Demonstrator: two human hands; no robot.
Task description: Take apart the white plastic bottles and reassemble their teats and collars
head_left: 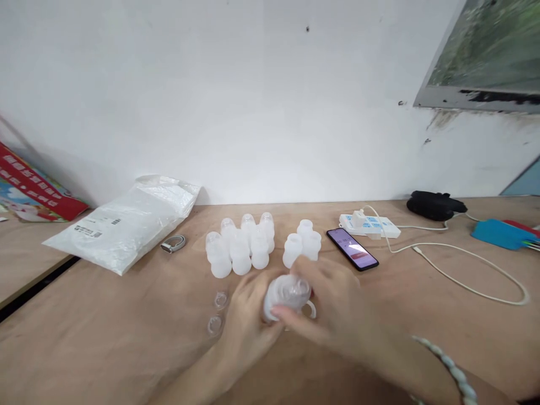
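Pale beads (451, 365) circle the right wrist, nearest. Over the worktop (126, 332), the left hand (248, 309) grips a white bottle (277, 295), its clear top tilted rightward between the curled thumb and fingers of the right hand (333, 295). Capped bottles (241, 259) stand beyond.

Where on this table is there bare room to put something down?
A wide bare patch is front left, between the plastic bag and the two clear pieces. Another lies right, between the white cable and the bracelet. The middle is crowded: left hand, right hand, held bottle, standing bottles and phone.
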